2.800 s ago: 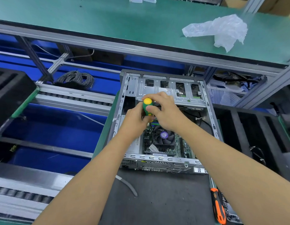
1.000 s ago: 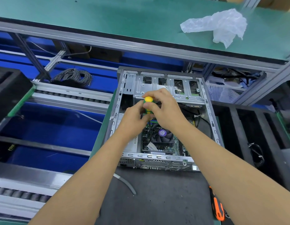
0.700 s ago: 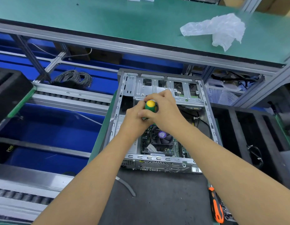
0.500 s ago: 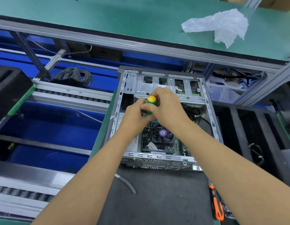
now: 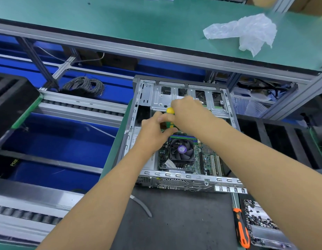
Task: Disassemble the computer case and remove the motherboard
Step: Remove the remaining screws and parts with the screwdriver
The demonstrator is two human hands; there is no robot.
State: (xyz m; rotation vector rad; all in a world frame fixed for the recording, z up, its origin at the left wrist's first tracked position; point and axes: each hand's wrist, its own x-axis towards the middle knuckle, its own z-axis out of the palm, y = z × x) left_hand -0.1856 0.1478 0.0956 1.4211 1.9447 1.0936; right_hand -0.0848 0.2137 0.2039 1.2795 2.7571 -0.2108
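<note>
Nearest, on the dark mat of the bench (image 5: pixel 174 222), an orange-and-black screwdriver (image 5: pixel 241 230) lies at the right, just beside a tray of small screws (image 5: pixel 261 222). A grey cable tie (image 5: pixel 141 205) lies on the mat near the left forearm.

Beyond them the open computer case (image 5: pixel 227 181) lies flat on the bench with its side panel off. The motherboard (image 5: pixel 209 159) sits inside on the case floor, its black CPU fan (image 5: pixel 181 150) facing up.

Above the fan, both hands meet on a green-and-yellow screwdriver (image 5: pixel 170 111) standing roughly upright in the case. The left hand (image 5: pixel 153 132) pinches the lower handle with curled fingers and thumb. The right hand (image 5: pixel 189 112) wraps its fingers round the upper handle, leaving the yellow cap showing. The tip is hidden.

Farther left, a coil of grey wire (image 5: pixel 84 85) rests past the roller conveyor (image 5: pixel 80 105). On the green upper shelf (image 5: pixel 138 24) lies a crumpled clear plastic bag (image 5: pixel 246 33).
</note>
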